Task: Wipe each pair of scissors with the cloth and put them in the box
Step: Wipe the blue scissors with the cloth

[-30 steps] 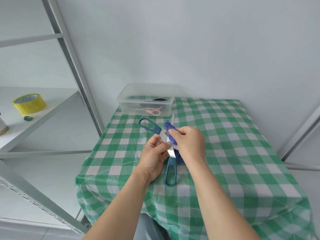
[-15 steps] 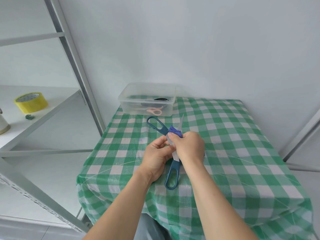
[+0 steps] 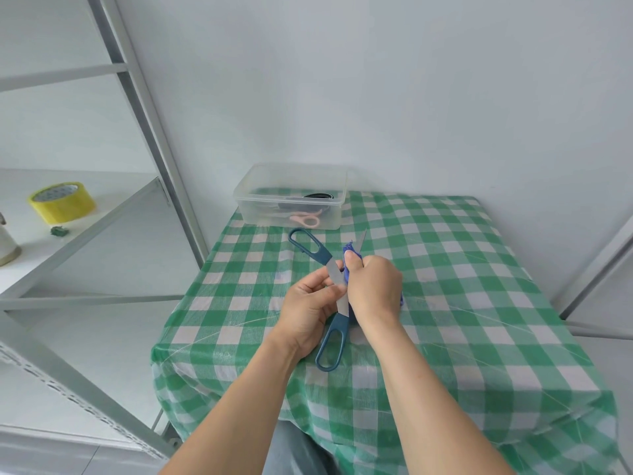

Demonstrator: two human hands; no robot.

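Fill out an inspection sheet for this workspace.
Surface: table under a green checked cover.
Job's things: blue scissors spread open, in both hands; cloth wrapped on one blade; box at the far edge, pink scissors inside.
Clutter: tape on the rack.
Hands: left hand pinches a blade; right hand grips the cloth.
Cables: nothing seen.
Surroundings: rack to the left, white wall behind.

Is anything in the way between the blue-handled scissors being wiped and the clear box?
Nothing visible. The scissors, held by the left hand while the right hand grips the cloth on a blade, are just in front of the box. Only bare tablecloth lies between, and the box has no lid on.
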